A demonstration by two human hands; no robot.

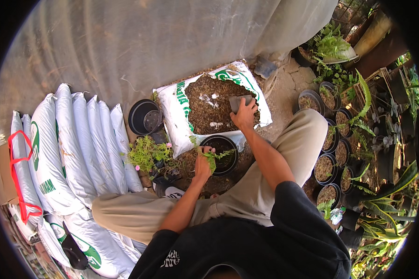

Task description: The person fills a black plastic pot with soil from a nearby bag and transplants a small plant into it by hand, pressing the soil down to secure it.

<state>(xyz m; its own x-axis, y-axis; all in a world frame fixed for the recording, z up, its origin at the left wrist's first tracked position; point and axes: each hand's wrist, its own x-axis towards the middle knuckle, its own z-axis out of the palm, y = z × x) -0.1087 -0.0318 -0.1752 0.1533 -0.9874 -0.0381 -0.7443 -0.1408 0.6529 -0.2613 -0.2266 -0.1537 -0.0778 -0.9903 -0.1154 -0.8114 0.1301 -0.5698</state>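
Note:
My left hand (203, 164) grips a small fern (212, 162) at the left rim of a round black plastic pot (236, 161). Fronds spread across the pot's mouth, and dark soil shows partly beneath them. My right hand (245, 115) holds a small grey scoop-like piece (238, 102) against the brown potting mix (205, 118). That mix fills a white plastic sack (173, 113) with green print, lying flat and torn open along its upper face. White patches lie on the mix. My fingers hide part of the grey piece.
An upright black pot (145, 117) stands left of the open sack, above a pink-flowered plant (148, 153). Full white sacks (73, 139) lean in a row at left. Several soil-filled pots (324, 169) cluster beyond my right knee. Plastic sheeting (143, 42) hangs ahead.

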